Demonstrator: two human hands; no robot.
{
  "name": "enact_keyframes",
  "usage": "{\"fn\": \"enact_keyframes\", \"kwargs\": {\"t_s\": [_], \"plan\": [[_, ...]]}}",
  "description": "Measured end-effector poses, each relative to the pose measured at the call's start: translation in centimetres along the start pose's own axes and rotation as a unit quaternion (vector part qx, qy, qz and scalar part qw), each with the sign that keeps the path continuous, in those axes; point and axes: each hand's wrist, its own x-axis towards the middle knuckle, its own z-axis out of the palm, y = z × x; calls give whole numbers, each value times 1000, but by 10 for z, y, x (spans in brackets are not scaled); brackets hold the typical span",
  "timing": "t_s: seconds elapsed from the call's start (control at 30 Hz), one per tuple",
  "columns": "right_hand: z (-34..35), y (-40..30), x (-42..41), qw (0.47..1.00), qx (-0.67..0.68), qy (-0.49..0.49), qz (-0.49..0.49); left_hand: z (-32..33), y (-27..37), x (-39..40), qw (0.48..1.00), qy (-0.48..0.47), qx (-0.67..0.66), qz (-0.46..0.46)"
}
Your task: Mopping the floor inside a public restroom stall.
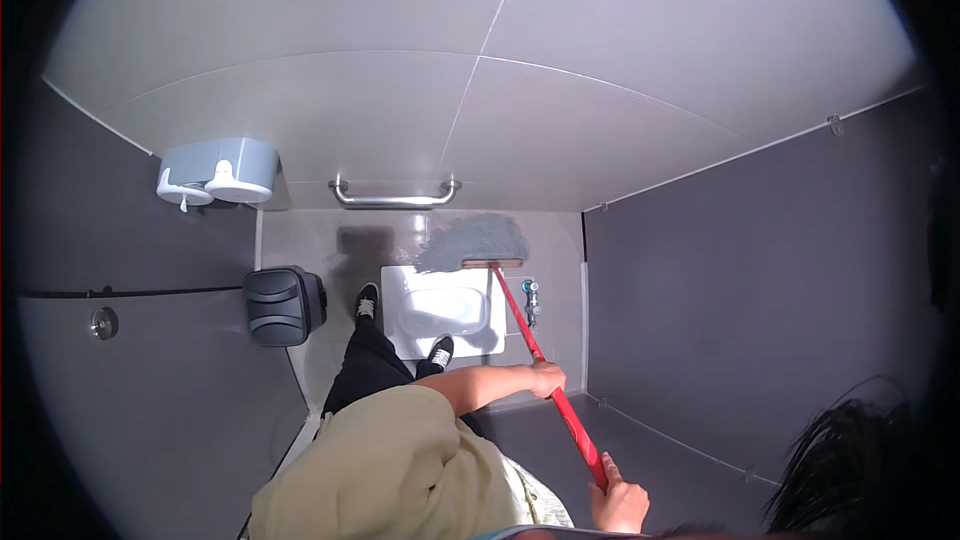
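My left hand [549, 379] is closed around the middle of the red handle of a mop [514, 307]. Nearer to me, my right hand [621, 504] holds the upper end of that handle, its index finger lying along it. The mop's grey head spreads on the tiled floor between the wall and a white squat toilet [409, 281], and its flat bar lies by the toilet's far edge. One black shoe [367, 302] is left of the toilet; the other [441, 352] is at its near edge.
A dark lidded bin [277, 307] stands at the left partition. A double toilet-paper dispenser [217, 171] and a metal grab bar [397, 201] are on the walls. A pipe valve [532, 301] rises right of the toilet. Grey partitions [735, 285] enclose the stall.
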Motion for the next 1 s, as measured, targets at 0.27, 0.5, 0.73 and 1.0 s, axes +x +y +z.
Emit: {"fn": "enact_keyframes", "kwargs": {"t_s": [0.27, 0.5, 0.73, 1.0], "plan": [[-23, -9, -1, 993, 89, -52, 61, 10, -3, 8, 996, 74, 37, -25], [-57, -27, 15, 993, 79, -82, 34, -21, -11, -59, 987, 155, 30, -13], [-74, -43, 55, 980, 3, -12, -198, -45, -28, -145, 948, 289, -31, -129], [9, -120, 73, 946, -46, -50, -316, 14, -139, -240, 910, 386, 66, -138]]}}
